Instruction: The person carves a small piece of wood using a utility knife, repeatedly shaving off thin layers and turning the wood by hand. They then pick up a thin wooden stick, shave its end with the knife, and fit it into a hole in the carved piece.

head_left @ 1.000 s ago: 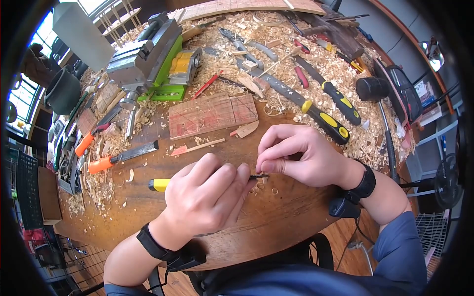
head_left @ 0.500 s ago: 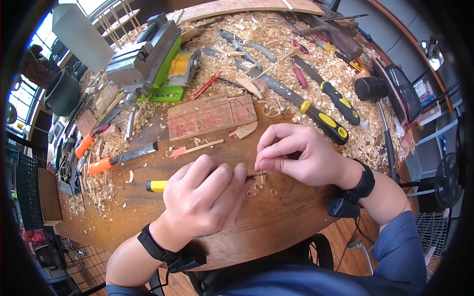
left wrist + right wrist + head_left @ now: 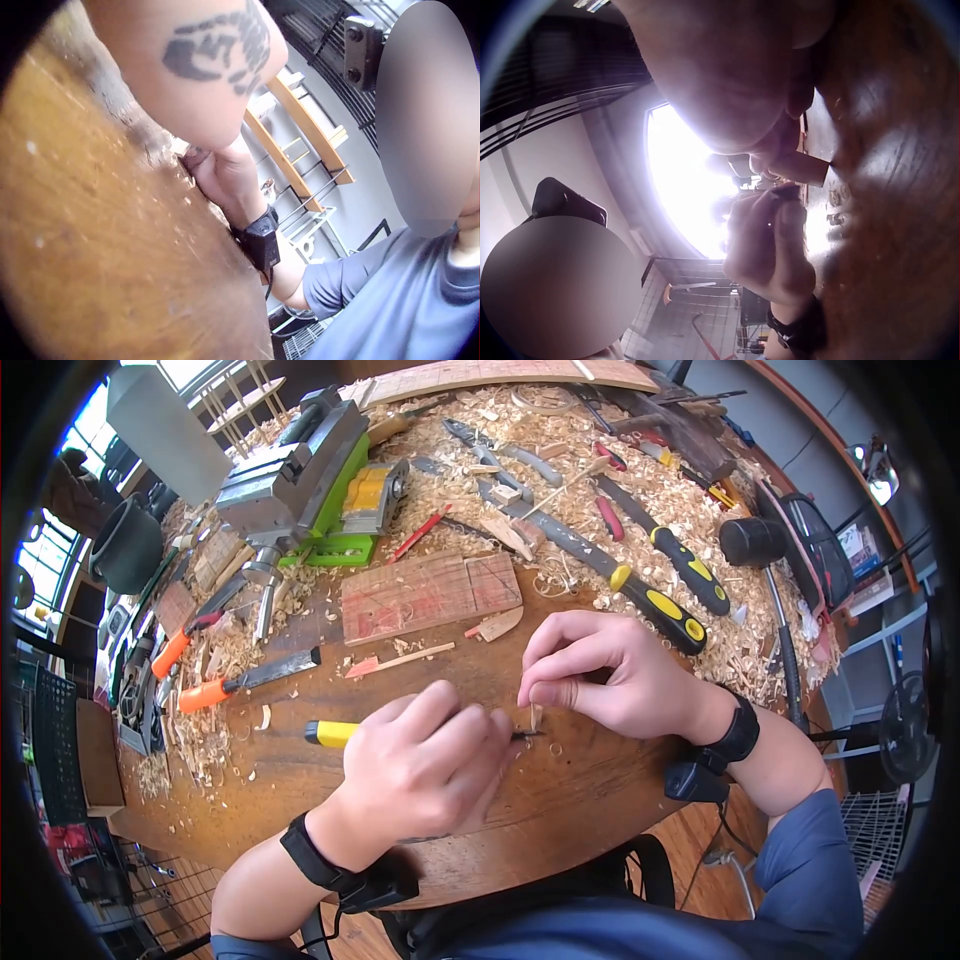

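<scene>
My left hand (image 3: 425, 760) grips a yellow and black utility knife (image 3: 332, 734) low over the table. Its dark blade pokes out past the fingers toward the right. Between thumb and fingertips, my right hand (image 3: 612, 675) pinches a small piece of wood (image 3: 536, 716), whose lower end shows beside the blade. In the right wrist view that wood piece (image 3: 806, 169) looks pale and blunt-ended, with the left hand (image 3: 769, 244) close by. The left wrist view shows the right hand (image 3: 229, 180) near the table; the knife is hidden there.
Beyond the hands lie a reddish board (image 3: 430, 598), a thin wood strip (image 3: 400, 659) and an orange-handled chisel (image 3: 250, 680). A vise (image 3: 300, 480) stands at the back left. Rasps (image 3: 660, 605), a mallet (image 3: 755, 541) and heaps of shavings (image 3: 560, 560) cover the back right.
My left hand first drew slightly left, then moved right with the knife, the blade now lower and nearer my body. The right hand has hardly moved, still pinching the wood.
</scene>
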